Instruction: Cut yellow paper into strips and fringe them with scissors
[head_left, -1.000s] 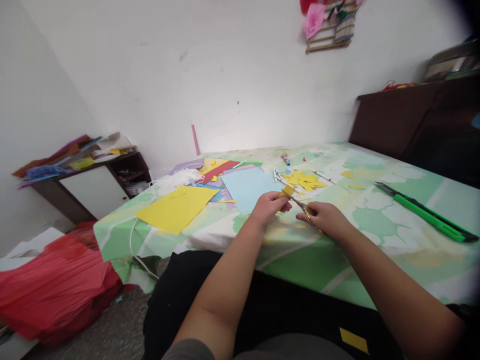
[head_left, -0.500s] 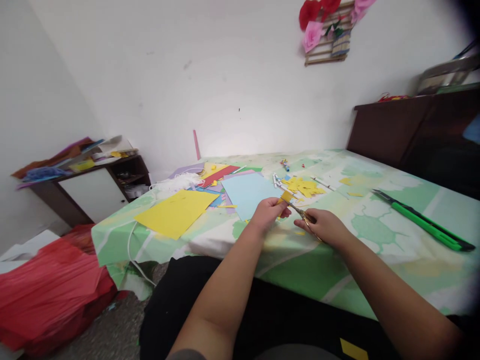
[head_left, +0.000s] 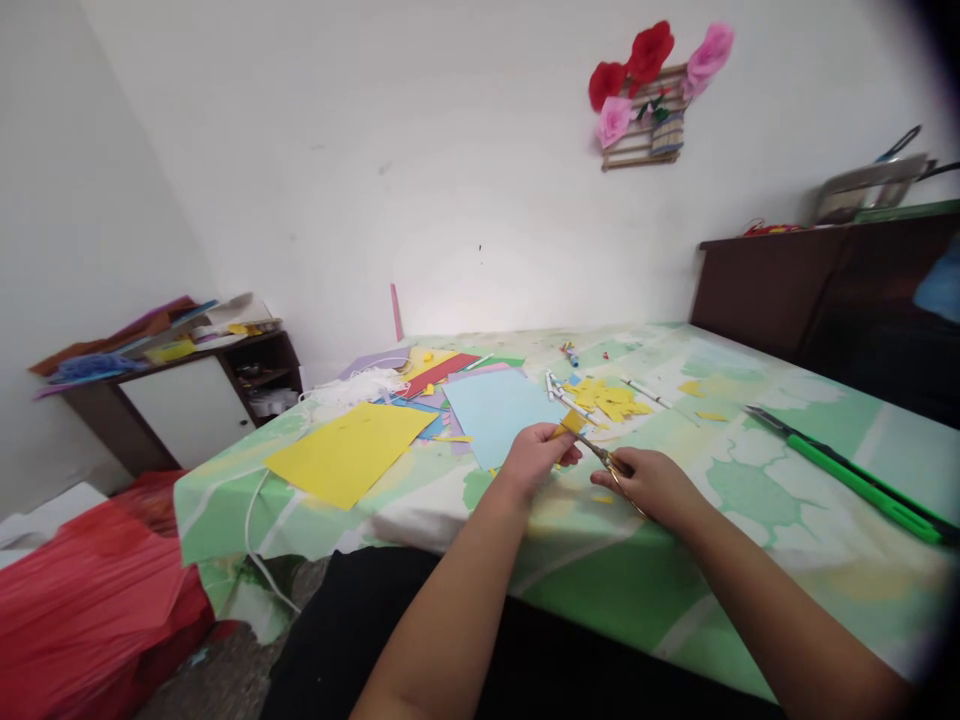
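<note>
Closest in, both forearms reach out over the near edge of the table (head_left: 675, 590), which wears a green and white cloth. The left hand (head_left: 534, 459) pinches a small yellow scrap (head_left: 571, 421) between thumb and fingers, holding it just above the cloth. The right hand (head_left: 651, 480) is closed around the handles of the scissors (head_left: 600, 455), their blades pointing up-left and meeting the scrap's lower edge; whether the blades are apart is too small to tell. The two hands sit near each other, not touching. Just beyond them lies a light blue sheet (head_left: 495, 410), with a big yellow sheet (head_left: 349, 450) to its left. A pile of yellow cuttings (head_left: 609, 398) sits past the scrap. Off right, a green cutter (head_left: 855, 472) lies well apart. Far back, paper flowers (head_left: 651, 75) hang on the wall.
</note>
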